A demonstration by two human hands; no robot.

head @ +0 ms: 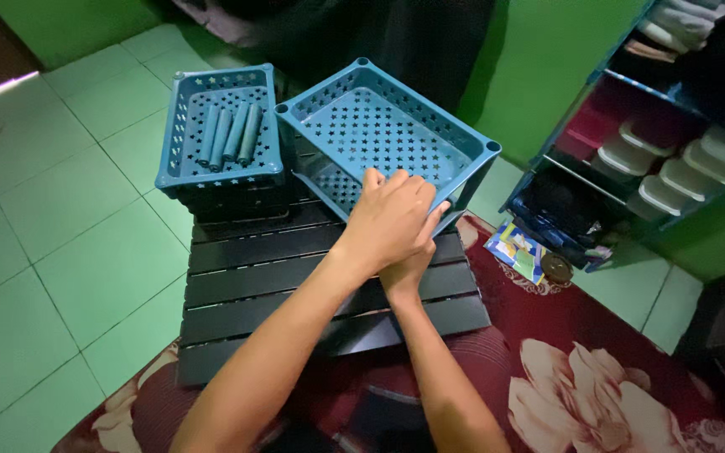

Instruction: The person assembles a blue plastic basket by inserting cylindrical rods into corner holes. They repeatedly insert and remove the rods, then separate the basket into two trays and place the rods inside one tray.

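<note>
- The blue rack (379, 134), two star-holed trays joined by corner posts, stands at the far edge of the black slatted tabletop (295, 285).
- The left hand (389, 220) lies over the rack's near rim, fingers curled on it.
- The right hand (413, 256) sits under the left, mostly hidden; its thumb touches the near corner post.
- Left of the rack, a second blue tray (179, 159) holds four tubes (230, 134).

A blue star-perforated tray (388, 126), stacked on posts above a second like it, sits tilted on the black slatted table's far edge.
</note>
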